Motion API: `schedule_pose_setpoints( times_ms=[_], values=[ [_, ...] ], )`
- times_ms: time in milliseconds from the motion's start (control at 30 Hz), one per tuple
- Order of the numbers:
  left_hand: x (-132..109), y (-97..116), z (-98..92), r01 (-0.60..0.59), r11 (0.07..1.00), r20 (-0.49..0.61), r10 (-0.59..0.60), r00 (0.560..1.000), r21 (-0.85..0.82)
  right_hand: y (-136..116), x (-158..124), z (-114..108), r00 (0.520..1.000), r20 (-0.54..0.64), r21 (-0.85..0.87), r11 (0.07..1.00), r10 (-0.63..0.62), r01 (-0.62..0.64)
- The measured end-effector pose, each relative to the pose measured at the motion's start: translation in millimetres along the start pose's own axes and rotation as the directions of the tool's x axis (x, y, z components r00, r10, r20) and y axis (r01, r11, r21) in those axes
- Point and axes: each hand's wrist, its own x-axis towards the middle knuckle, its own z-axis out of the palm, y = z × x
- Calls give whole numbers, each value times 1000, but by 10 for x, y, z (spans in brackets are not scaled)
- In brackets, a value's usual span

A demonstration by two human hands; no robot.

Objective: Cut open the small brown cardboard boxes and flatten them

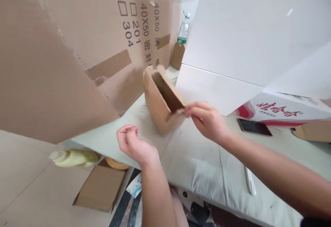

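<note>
From the head view, the small cardboard box [161, 99] stands toward the far left edge of the pale padded mat [201, 165], its long open mouth running away and leftward. The right hand [208, 120] pinches its near right corner. The left hand [134, 146], loosely curled on nothing, hovers just beside the near wall.

My right hand [207, 120] pinches the small box [159, 103] with its arm stretched out, and my left hand [134, 146] hangs close to that box on my side, fingers curled in.
</note>
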Motion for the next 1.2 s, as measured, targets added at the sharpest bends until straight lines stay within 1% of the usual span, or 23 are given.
schedule_pose_setpoints(
  times_ms=[67, 100, 133, 167, 200, 267, 333, 367, 400, 500, 567, 600, 633, 700, 767, 800, 867, 900, 967, 1000, 1033, 1133, 1200],
  values=[
    [-8, -58, 16, 89, 995, 122, -94, 988, 45, 19, -583, -378, 996, -90, -60, 998, -8, 3],
    [-47, -95, 41, 141, 988, 224, -152, 963, 65, 45, -862, -557, 991, -131, -74, 997, -6, -4],
    [-110, -130, 72, 188, 978, 344, -207, 916, 89, 72, -1126, -725, 989, -145, -93, 995, 2, -16],
    [-196, -158, 109, 222, 968, 473, -252, 844, 118, 94, -1373, -880, 991, -133, -133, 991, 3, -21],
    [-301, -175, 148, 240, 959, 593, -282, 754, 151, 105, -1599, -1020, 994, -104, -184, 982, 19, -38],
    [-545, -165, 227, 211, 954, 790, -296, 537, 214, 85, -1980, -1251, 996, -59, -284, 956, 66, -80],
    [-792, -109, 296, 117, 963, 908, -266, 323, 241, 22, -2257, -1410, 987, -85, -360, 920, 134, -155],
    [-904, -74, 324, 68, 969, 940, -247, 237, 237, -15, -2359, -1462, 980, -102, -382, 902, 174, -200],
    [-1004, -39, 346, 54, 970, 953, -243, 179, 238, -46, -2439, -1500, 970, -115, -401, 884, 214, -243],
    [-1224, 31, 387, 160, 957, 963, -258, 74, 244, -71, -2560, -1550, 935, -106, -427, 834, 338, -350],
    [-1317, 49, 401, 144, 966, 976, -218, 18, 213, -27, -2554, -1565, 925, -76, -403, 837, 372, -370],
    [-1353, 53, 405, 125, 964, 972, -235, -5, 233, 7, -2531, -1575, 922, -51, -375, 848, 383, -373],
    [-1383, 56, 405, 113, 960, 966, -256, -14, 256, 43, -2499, -1587, 919, -23, -337, 863, 393, -378],
    [-1429, 51, 393, 124, 937, 945, -328, -9, 327, 117, -2436, -1618, 905, 16, -245, 879, 426, -410],
    [-1453, 17, 364, 152, 912, 923, -384, -12, 381, 184, -2413, -1642, 885, -5, -124, 878, 465, -462],
    [-1457, -15, 348, 163, 904, 918, -396, -31, 396, 216, -2424, -1645, 881, -32, -41, 880, 473, -474],
    [-1455, -107, 322, 183, 909, 927, -371, -58, 375, 276, -2488, -1622, 872, -88, 135, 873, 481, -468],
    [-1453, -158, 315, 191, 924, 944, -327, -51, 331, 302, -2532, -1594, 863, -110, 210, 861, 492, -464],
    [-1457, -248, 317, 195, 966, 977, -190, 94, 169, 341, -2613, -1515, 834, -131, 309, 822, 535, -479],
    [-1466, -277, 324, 162, 980, 978, -142, 153, 117, 354, -2643, -1469, 818, -132, 339, 801, 559, -493],
    [-1479, -292, 334, 122, 988, 974, -118, 191, 96, 362, -2664, -1424, 808, -125, 363, 785, 575, -502],
    [-1534, -270, 354, 31, 982, 957, -188, 219, 186, 385, -2683, -1314, 814, -73, 426, 756, 576, -497],
    [-1566, -233, 347, 38, 966, 936, -257, 242, 255, 412, -2687, -1265, 819, -43, 453, 742, 572, -494]
  ],
)
